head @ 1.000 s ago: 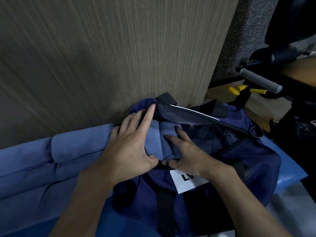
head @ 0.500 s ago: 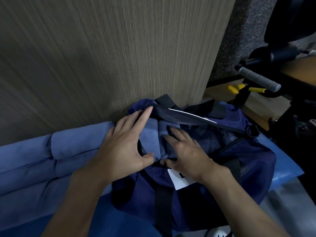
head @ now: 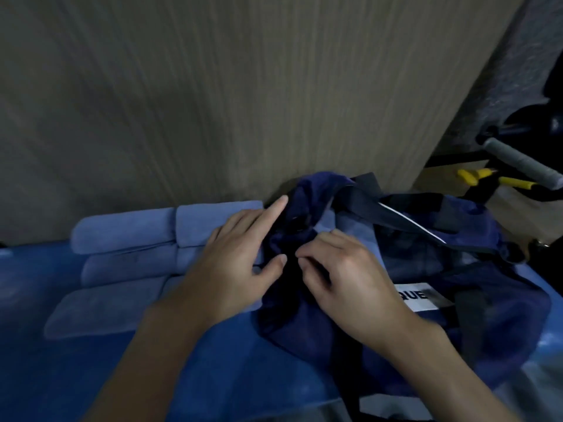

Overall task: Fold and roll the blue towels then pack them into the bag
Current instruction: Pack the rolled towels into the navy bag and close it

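The bag point(head: 426, 263) is lying on the blue mat point(head: 91, 376) against the wood panel point(head: 243, 102), its long axis running left to right. The right hand point(head: 347, 278) is pinching fabric at the bag's left end with curled fingers. The left hand point(head: 234, 263) is resting alongside, fingers straight, thumb touching the fabric. Rolled towels point(head: 128, 263) are lying just left of the bag, long axes left to right, and one towel point(head: 350, 223) is showing inside it
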